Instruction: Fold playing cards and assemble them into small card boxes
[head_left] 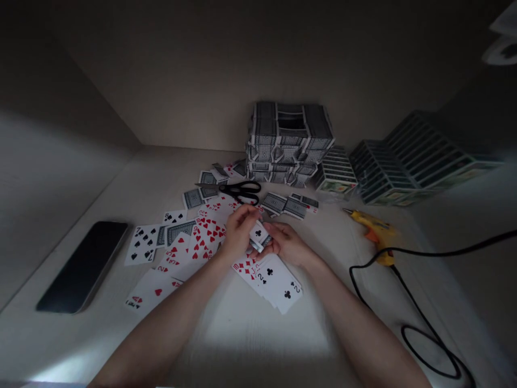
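Observation:
Between my two hands is a small folded playing card [259, 233] with a club showing on its face. My left hand [239, 229] grips its left side, fingers bent around it. On the other side my right hand [286, 243] pinches the card's edge with thumb and fingers. Just below lies a stack of face-up cards [278, 283], the two of clubs on top. Many spread cards [205, 237], mostly hearts and diamonds, lie under and left of my left hand. Black-handled scissors [240, 189] rest on the cards behind my hands.
A box-like structure built of folded cards [291, 145] stands at the back. Wrapped card packs [420, 156] are stacked at the right. A yellow glue gun [375, 231] with a black cord [404, 293] lies at right. A dark phone [83, 267] lies at left.

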Available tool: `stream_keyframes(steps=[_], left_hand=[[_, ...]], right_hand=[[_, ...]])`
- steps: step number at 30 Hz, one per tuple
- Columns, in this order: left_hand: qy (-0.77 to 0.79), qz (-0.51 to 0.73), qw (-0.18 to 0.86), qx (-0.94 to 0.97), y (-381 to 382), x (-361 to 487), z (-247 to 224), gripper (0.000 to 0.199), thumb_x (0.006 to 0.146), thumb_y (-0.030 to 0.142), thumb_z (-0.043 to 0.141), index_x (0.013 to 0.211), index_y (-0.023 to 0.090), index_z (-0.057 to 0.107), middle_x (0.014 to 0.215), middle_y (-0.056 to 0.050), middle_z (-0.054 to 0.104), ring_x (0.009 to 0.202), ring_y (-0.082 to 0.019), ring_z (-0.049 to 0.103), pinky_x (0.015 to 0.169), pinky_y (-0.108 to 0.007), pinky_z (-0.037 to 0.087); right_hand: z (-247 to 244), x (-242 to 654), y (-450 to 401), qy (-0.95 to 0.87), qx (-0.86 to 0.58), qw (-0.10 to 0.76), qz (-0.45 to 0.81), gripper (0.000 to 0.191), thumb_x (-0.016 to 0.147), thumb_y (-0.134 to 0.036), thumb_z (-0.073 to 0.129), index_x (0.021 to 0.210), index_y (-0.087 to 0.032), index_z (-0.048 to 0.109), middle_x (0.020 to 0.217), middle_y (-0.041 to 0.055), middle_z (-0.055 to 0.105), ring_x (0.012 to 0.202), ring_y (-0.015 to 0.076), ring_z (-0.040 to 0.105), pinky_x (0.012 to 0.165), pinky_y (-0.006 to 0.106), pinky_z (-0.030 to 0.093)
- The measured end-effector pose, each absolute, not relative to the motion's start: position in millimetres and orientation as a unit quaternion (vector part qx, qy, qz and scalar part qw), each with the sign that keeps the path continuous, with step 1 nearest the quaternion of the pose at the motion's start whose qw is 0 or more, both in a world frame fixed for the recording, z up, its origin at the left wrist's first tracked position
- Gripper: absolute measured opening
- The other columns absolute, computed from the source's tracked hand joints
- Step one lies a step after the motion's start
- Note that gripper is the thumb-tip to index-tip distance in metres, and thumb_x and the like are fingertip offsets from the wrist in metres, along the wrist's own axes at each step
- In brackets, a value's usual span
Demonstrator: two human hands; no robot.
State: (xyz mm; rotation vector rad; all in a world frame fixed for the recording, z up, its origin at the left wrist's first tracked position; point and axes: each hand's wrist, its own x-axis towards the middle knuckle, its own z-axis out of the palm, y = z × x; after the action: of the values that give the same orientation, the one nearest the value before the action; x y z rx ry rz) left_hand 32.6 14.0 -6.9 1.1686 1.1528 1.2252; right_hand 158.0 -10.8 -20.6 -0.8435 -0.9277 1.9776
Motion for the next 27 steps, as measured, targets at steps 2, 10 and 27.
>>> stream_keyframes(steps=[2, 10, 27], left_hand=[[0.506, 0.542, 0.475, 0.475, 17.7, 32.5, -9.4, 0.014, 0.074, 0.027, 0.052, 0.065, 0.018, 0.057, 0.054, 0.005, 0.049, 0.048, -0.008, 0.042, 0.044, -0.020, 0.034], [0.496, 0.481, 0.423, 0.586, 15.5, 30.8, -16.7, 0.018, 0.067, 0.035, 0.065, 0.065, 0.018, 0.060, 0.060, 0.003, 0.057, 0.059, -0.011, 0.050, 0.054, -0.021, 0.039], [0.529, 0.476, 0.349, 0.610, 12.0, 32.9, -17.8, 0.027, 0.076, 0.038, 0.055, 0.059, 0.017, 0.058, 0.051, 0.004, 0.049, 0.051, -0.009, 0.042, 0.050, -0.021, 0.031]], right_hand=[[-21.1, 156.2, -11.4, -0.366, -0.340, 0.403, 0.767, 0.037, 0.074, -0.048, 0.059, 0.084, -0.013, 0.055, 0.059, 0.0014, 0.064, 0.056, 0.0167, 0.066, 0.052, 0.028, 0.056], [-23.5, 149.2, -12.9, -0.415, -0.421, 0.448, 0.670, 0.037, 0.073, -0.055, 0.055, 0.075, -0.018, 0.053, 0.062, -0.0008, 0.063, 0.049, 0.0160, 0.064, 0.047, 0.027, 0.052], [-24.8, 147.4, -13.8, -0.434, -0.434, 0.449, 0.649, 0.035, 0.073, -0.052, 0.055, 0.070, -0.018, 0.051, 0.063, -0.0039, 0.052, 0.045, 0.0127, 0.061, 0.040, 0.021, 0.046]])
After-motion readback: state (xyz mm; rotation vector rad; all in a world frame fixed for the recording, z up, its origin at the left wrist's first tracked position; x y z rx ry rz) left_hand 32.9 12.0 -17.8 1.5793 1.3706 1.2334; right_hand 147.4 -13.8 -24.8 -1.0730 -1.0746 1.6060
